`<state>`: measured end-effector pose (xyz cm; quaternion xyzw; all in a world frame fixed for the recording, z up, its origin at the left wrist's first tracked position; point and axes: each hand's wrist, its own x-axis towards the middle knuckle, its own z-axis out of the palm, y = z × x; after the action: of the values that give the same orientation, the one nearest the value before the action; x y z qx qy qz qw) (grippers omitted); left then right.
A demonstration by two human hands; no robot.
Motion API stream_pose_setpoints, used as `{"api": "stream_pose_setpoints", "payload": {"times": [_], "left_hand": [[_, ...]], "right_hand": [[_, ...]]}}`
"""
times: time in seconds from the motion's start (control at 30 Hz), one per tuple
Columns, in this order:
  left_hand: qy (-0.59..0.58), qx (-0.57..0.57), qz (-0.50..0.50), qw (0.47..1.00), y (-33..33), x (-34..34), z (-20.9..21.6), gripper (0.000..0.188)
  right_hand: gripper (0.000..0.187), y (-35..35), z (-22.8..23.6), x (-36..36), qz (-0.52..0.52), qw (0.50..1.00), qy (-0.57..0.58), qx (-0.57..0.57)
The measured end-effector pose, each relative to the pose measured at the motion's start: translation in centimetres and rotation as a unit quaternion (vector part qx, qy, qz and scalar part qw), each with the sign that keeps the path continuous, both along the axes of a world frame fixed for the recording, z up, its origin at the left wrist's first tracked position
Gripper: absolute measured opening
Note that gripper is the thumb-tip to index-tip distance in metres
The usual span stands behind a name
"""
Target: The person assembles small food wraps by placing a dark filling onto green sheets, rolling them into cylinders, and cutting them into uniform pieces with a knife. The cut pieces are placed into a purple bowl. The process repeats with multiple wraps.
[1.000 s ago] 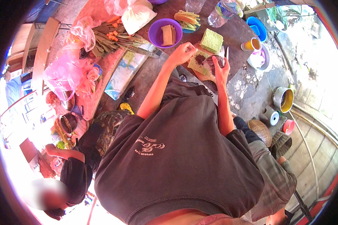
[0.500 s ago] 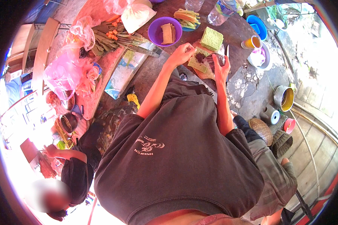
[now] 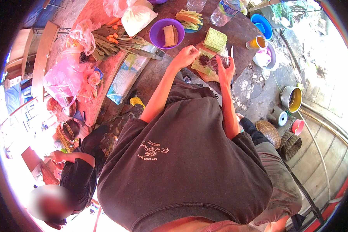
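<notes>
On a wooden board [image 3: 210, 76] lies a slice of green bread [image 3: 207, 70] with a heap of dark sprinkles [image 3: 203, 60] on it. My left hand [image 3: 186, 57] hovers at the slice's left edge, fingertips pinched together; what is between them, if anything, is too small to make out. At the slice's right side my right hand [image 3: 225, 66] grips a small clear plastic bag [image 3: 221, 62] with dark contents. Just beyond the slice stands a stack of green bread slices [image 3: 215, 39]. A knife [image 3: 232, 52] lies right of the bag.
A purple bowl [image 3: 154, 33] holds brown rectangular pieces. Behind are cut yellow-green sticks [image 3: 189, 19] on a plate and a water bottle [image 3: 221, 15]. An amber-filled glass [image 3: 256, 42] stands right. Leafy stems [image 3: 111, 42] and pink plastic bags [image 3: 63, 79] lie left. Another person [image 3: 78, 179] sits lower left.
The whole view has shifted slightly. Both my hands stay about the bread, the left still pinched and the right still on the bag. The person at lower left has moved a hand slightly.
</notes>
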<state>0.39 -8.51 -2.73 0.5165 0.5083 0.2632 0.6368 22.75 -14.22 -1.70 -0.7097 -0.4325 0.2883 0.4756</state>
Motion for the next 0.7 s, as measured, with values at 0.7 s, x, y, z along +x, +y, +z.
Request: {"api": "stream_pose_setpoints", "payload": {"times": [0.7], "left_hand": [[-0.007,0.001,0.001,1.000,0.1,0.3,-0.8,0.023]], "right_hand": [[0.043,0.8,-1.1,0.8,-0.019,0.995,0.100,-0.006]]}}
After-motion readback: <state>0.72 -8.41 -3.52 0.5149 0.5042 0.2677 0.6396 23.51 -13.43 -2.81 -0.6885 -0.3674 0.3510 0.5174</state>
